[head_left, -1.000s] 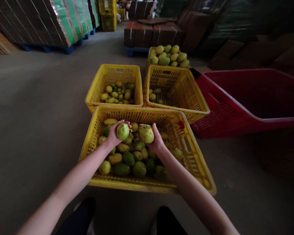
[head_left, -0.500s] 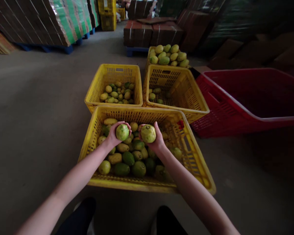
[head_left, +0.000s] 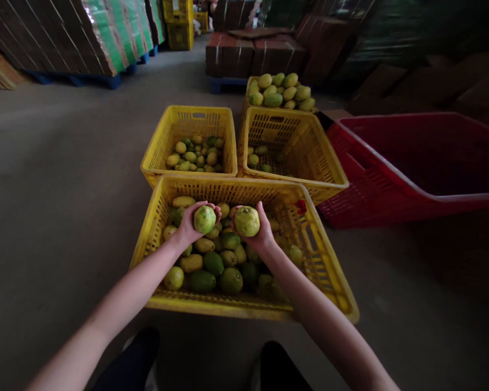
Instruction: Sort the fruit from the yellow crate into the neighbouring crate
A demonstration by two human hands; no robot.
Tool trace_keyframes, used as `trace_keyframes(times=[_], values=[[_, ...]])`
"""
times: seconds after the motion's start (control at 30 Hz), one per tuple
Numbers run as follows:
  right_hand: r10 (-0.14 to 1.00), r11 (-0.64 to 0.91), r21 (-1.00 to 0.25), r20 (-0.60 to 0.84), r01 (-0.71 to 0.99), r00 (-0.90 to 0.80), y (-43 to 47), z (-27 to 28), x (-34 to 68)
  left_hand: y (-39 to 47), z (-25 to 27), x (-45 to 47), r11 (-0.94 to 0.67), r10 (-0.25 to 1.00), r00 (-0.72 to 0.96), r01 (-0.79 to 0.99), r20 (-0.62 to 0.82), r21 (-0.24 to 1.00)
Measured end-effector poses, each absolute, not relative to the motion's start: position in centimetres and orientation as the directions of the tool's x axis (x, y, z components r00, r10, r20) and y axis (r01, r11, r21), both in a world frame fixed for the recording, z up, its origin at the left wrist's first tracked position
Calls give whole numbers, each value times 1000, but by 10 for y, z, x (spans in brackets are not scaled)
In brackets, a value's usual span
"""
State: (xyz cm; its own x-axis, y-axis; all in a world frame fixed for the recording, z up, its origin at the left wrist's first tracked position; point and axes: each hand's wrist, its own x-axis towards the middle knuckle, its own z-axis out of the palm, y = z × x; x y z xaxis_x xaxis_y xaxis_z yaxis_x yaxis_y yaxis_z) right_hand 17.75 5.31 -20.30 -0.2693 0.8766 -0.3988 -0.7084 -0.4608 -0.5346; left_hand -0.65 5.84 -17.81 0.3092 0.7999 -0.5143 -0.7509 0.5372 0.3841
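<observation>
Above the middle of the front crate [head_left: 252, 314], we see the left hand [head_left: 189, 221] curled firmly round a green fruit [head_left: 205, 219], one end towards us, so its long axis seems to run away from view. To its right, just apart, a yellowish fruit [head_left: 246, 221] sits likewise end-on, cupped by the right hand [head_left: 264, 232]. We cannot see most fingers underneath; the right forearm [head_left: 299, 282] covers loose fruit [head_left: 265, 283] in the crate's right half (dim there anyway).

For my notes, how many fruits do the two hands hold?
2: a green fruit in the left hand, a yellowish fruit in the right hand. Another behind could be hidden.
</observation>
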Motion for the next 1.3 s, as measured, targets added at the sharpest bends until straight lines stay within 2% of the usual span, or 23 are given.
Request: trace_keyframes(times=[0.27,0.43,0.63,0.8,0.93,1.03,1.1,1.2,1.3], values=[[860,-449,-442,-451,-777,-240,54,-200,177,59,-183,-6,527,795,329,-791,-509,311],[867,-445,-460,-437,-768,-241,55,-202,177,59,-190,-7,519,811,367,-810,-455,272],[870,-446,-480,-432,-756,-239,56,-204,178,58,-191,-7,526,806,379,-812,-456,254],[881,-436,-545,-420,-716,-217,56,-206,178,59,-190,-6,528,802,367,-805,-471,270],[932,-326,-685,-349,-652,-100,53,-210,171,58,-192,-4,543,810,408,-795,-422,273],[986,-107,-858,-156,-502,57,47,-213,163,57,-198,-1,583,794,481,-776,-370,241],[993,65,-956,34,-287,110,42,-215,158,54,-203,1,615,759,498,-759,-419,213],[971,237,-969,237,69,-8,34,-220,153,51,-208,6,649,683,447,-735,-578,197],[937,339,-887,289,313,-196,30,-224,152,49,-207,11,639,683,390,-729,-617,245]])
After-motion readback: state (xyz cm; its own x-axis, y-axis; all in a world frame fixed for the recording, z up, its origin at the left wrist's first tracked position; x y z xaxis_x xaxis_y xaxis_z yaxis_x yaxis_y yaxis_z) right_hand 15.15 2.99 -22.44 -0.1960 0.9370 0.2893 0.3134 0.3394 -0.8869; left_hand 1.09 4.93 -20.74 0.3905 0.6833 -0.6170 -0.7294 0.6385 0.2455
